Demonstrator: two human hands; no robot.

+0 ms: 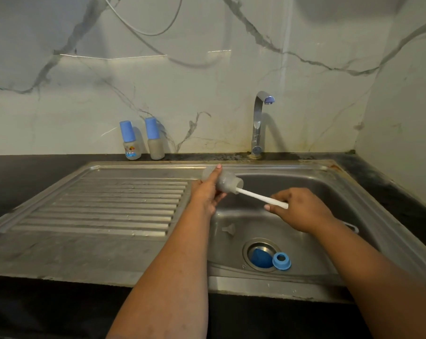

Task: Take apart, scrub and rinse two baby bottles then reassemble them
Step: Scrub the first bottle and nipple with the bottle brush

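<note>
A person's left hand (208, 192) grips a clear, uncapped baby bottle (221, 179) on its side over the far left edge of the sink basin (329, 192), fingers curled round its body and the mouth turned to the right. The right hand (298, 207) pinches the white handle of a bottle brush (261, 197), fingers curled on the shaft, the brush's head inside the bottle's neck. On the basin floor, nearer the camera, lie a clear teat (228, 228), a dark blue cap (261, 258) sitting in the drain (247, 245), and a light blue screw ring (281, 261) just to the cap's right. Left of the basin runs the ribbed steel drainboard (109, 206). Two more bottles with blue caps, one printed (130, 140) and one plain (154, 138), stand upright side by side on the dark counter (36, 172) against the marble-patterned wall (207, 69). A chrome tap (259, 123) rises at the far rim of the sink, its spout turned right.
</note>
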